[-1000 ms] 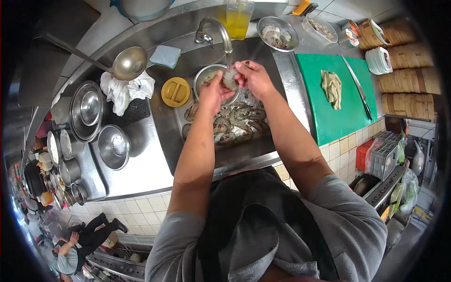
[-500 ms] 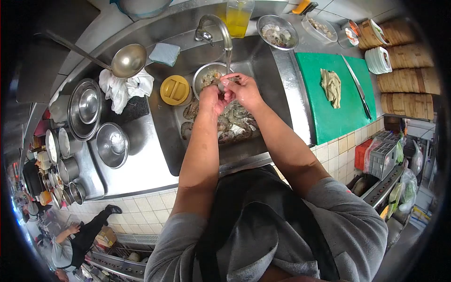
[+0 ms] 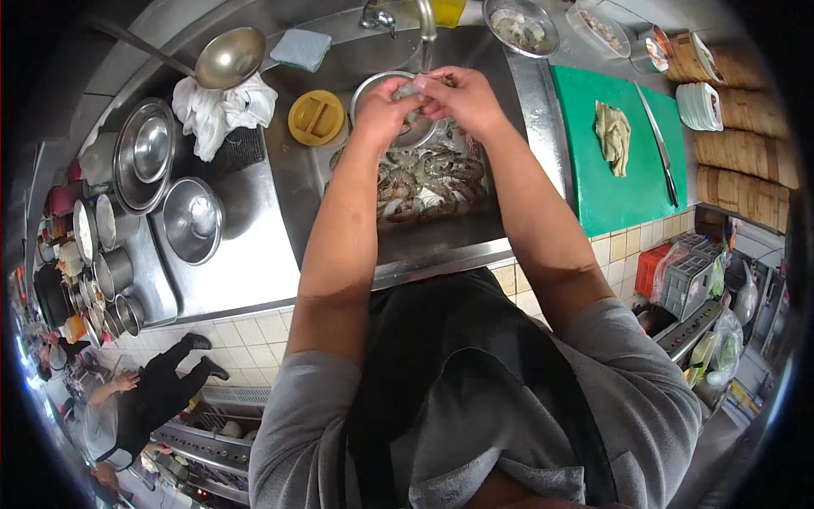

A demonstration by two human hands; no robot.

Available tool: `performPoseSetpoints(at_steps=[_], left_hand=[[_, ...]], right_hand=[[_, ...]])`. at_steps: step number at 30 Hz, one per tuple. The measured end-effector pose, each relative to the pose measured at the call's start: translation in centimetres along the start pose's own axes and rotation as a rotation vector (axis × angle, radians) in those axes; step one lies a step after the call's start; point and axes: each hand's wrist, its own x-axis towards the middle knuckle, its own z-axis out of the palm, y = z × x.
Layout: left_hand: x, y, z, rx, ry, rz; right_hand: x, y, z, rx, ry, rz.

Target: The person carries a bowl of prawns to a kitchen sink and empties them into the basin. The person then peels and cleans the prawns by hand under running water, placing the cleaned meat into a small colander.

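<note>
Under the tap (image 3: pixel 426 30), my left hand (image 3: pixel 381 112) and my right hand (image 3: pixel 464 100) are close together over the sink. Between their bent fingers is a small greyish shrimp (image 3: pixel 412 88), partly hidden; both hands appear closed on it. Just below them a metal bowl (image 3: pixel 360 88) stands in the sink, its contents mostly covered by my hands. Nearer to me, a heap of unpeeled shrimp (image 3: pixel 432 180) lies in the sink (image 3: pixel 424 246). Left of the bowl sits a round yellow lid (image 3: pixel 315 119) with a raised grip.
At right, a green cutting board (image 3: pixel 593 204) bears a knife (image 3: pixel 657 140) and a crumpled cloth (image 3: pixel 612 140). A bowl of peeled shrimp (image 3: pixel 519 30) stands behind. At left are a ladle (image 3: pixel 229 59), a white cloth (image 3: pixel 208 114) and metal bowls (image 3: pixel 193 220). Another person (image 3: pixel 140 407) stands lower left.
The view has shifted, so the sink sits higher in it and more of the shrimp heap shows. My hands stay together at the tap, with the left hand's fingers a little more spread.
</note>
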Motion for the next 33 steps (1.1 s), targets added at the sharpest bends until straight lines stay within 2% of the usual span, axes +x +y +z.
performPoseSetpoints(at_steps=[2, 3, 4, 6, 9, 12, 15, 16, 18, 19, 20, 21, 22, 23, 25, 26, 27, 29, 30, 32, 33], left_hand=[[0.4, -0.3, -0.3, 0.038, 0.022, -0.02], [0.2, 0.6, -0.3, 0.17, 0.025, -0.035], [0.2, 1.2, -0.3, 0.303, 0.027, -0.045], [0.5, 0.9, 0.0, 0.248, 0.065, -0.067], [1.3, 0.1, 0.1, 0.166, 0.139, -0.078], [2.6, -1.2, -0.3, 0.283, 0.135, -0.083], [3.3, -3.8, -1.4, 0.093, 0.192, -0.205], [3.5, -4.5, -1.2, 0.094, 0.189, -0.206], [3.6, -6.0, -0.4, -0.158, 0.329, -0.026], [3.9, -7.0, -0.3, -0.162, 0.327, -0.029], [4.2, -8.0, -0.6, -0.062, 0.341, 0.022], [4.4, -9.1, -0.9, 0.038, 0.355, 0.07], [4.1, -10.2, -1.6, 0.184, 0.275, -0.02], [3.6, -11.3, -2.5, 0.33, 0.192, -0.109], [2.3, -15.1, -3.3, 0.697, 0.108, -0.193], [2.5, -18.6, -3.7, 0.988, -0.024, -0.201], [2.6, -22.5, -4.0, 1.276, -0.163, -0.203], [1.3, -27.9, -4.0, 1.181, -0.104, -0.421], [0.2, -27.2, -3.4, 1.176, -0.107, -0.418], [-1.4, -24.7, -1.8, 1.225, -0.07, -0.65], [-1.1, -26.1, -1.6, 1.22, -0.072, -0.646]], right_hand=[[0.1, -0.6, -0.5, -0.684, -0.016, -0.19], [-0.3, -1.4, -0.3, -0.915, 0.022, -0.305], [-0.2, -1.2, -0.2, -0.914, 0.018, -0.3], [0.0, -1.3, 0.2, -1.066, 0.086, -0.47], [-0.8, -2.0, 0.6, -1.065, 0.142, -0.475], [-1.5, -3.1, 0.1, -1.054, 0.217, -0.506], [0.7, -4.8, -3.4, -0.837, 0.339, -0.562], [-0.4, -7.4, -3.6, -0.712, 0.371, -0.411], [-0.1, -9.8, -5.2, -0.573, 0.425, -0.501], [0.8, -10.1, -6.7, -0.472, 0.455, -0.528], [1.3, -10.2, -8.3, -0.475, 0.455, -0.526], [1.7, -10.2, -9.8, -0.734, 0.491, -0.692], [1.8, -10.2, -10.5, -0.995, 0.519, -0.855], [1.7, -9.6, -11.0, -0.643, 0.506, -0.5], [1.0, -7.3, -14.3, -0.741, 0.484, -0.464], [0.6, -5.9, -15.5, -0.834, 0.461, -0.43], [-0.5, -4.7, -15.5, -0.757, 0.454, -0.385], [-3.7, -2.3, -15.4, -0.691, 0.415, -0.277], [-5.1, -1.1, -15.3, -0.701, 0.381, -0.214], [-8.1, 0.9, -14.4, -0.6, 0.325, -0.068], [-9.4, 1.7, -14.1, -0.629, 0.275, -0.018]])
